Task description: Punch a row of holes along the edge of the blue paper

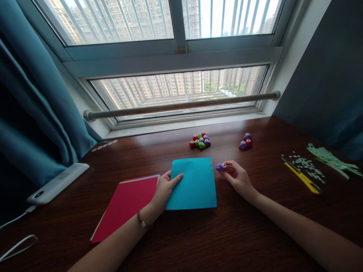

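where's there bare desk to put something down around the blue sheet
Bare wood lies along the near edge of the dark wooden desk, between the two forearms, and between the purple paper punch and the yellow utility knife. Crowded: the cluster of small coloured punches behind the blue paper sheet, and the paper scraps far right.

I count two hands: left hand, right hand. One purple punch at the right fingers. Punch cluster: roughly eight, exact count unclear. Second group: three. One blue sheet, one red paper stack, one yellow knife.
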A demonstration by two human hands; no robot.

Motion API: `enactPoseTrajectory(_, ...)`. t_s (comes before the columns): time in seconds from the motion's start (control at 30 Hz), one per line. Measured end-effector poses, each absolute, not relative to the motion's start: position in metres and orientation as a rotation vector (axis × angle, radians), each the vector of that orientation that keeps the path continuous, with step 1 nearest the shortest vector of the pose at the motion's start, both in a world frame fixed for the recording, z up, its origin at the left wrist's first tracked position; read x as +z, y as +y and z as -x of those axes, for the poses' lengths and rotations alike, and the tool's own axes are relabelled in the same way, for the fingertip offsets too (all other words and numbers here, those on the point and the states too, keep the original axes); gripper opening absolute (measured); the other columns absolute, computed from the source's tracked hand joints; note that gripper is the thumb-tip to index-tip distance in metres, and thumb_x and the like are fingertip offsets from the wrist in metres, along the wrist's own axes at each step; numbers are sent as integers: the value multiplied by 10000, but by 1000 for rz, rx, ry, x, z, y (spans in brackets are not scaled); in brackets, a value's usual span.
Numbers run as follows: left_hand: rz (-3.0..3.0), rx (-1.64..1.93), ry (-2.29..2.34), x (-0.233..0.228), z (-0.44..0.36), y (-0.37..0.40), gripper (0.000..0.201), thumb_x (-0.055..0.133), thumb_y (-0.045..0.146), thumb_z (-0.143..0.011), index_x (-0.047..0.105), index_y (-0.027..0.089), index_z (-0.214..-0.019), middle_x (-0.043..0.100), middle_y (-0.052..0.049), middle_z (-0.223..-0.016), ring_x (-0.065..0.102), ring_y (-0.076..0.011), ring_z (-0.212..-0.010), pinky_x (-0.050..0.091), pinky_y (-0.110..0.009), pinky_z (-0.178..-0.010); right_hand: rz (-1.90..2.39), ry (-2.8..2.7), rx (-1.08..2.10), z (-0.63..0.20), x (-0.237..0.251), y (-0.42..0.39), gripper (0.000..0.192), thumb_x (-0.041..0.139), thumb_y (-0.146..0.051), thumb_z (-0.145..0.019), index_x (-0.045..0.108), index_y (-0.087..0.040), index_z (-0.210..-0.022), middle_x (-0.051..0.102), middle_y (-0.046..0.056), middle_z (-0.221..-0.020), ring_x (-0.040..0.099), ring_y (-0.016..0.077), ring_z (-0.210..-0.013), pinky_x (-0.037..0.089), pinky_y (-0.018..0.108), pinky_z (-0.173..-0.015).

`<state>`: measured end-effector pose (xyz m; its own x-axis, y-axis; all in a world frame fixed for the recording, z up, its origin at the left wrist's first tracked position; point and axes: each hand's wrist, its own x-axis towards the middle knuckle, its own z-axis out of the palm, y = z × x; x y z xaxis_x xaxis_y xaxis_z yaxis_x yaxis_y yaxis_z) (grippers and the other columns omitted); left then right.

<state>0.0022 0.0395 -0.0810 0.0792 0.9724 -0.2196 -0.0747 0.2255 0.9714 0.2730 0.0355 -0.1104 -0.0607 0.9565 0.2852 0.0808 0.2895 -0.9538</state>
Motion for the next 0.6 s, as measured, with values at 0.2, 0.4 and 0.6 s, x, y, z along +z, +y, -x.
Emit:
enactPoseTrajectory(0.2, -1301, 1052, 1347, -92, 0, 40, 512, 693, 461, -663, 603, 107, -1022, 675, -116, -978, 629, -291, -903, 507, -388, -784, 1085, -1384, 1056, -272, -110, 34, 282, 662, -264, -737, 508, -168, -954, 638, 80, -943, 631, 220, -896, 525, 355, -815)
enactPoseTrajectory(0.4, -1179, 1083, 1278, -83, -3, 38, 527, 691, 458, -666, 580, 105, -1041, 666, -121, -1010, 638, -277, -866, 524, -373, -739, 1103, -1402, 1058, -272, -108, 34, 289, 670, -247, -728, 532, -155, -964, 644, 83, -970, 627, 213, -922, 510, 349, -855)
enactPoseTrajectory(0.6, -1045, 1136, 1231, -74, -6, 35, 560, 713, 449, -645, 560, 110, -1064, 673, -117, -987, 651, -269, -828, 537, -359, -690, 1092, -1414, 1094, -271, -105, 32, 291, 688, -289, -714, 550, -157, -934, 655, 81, -955, 632, 220, -908, 523, 352, -834)
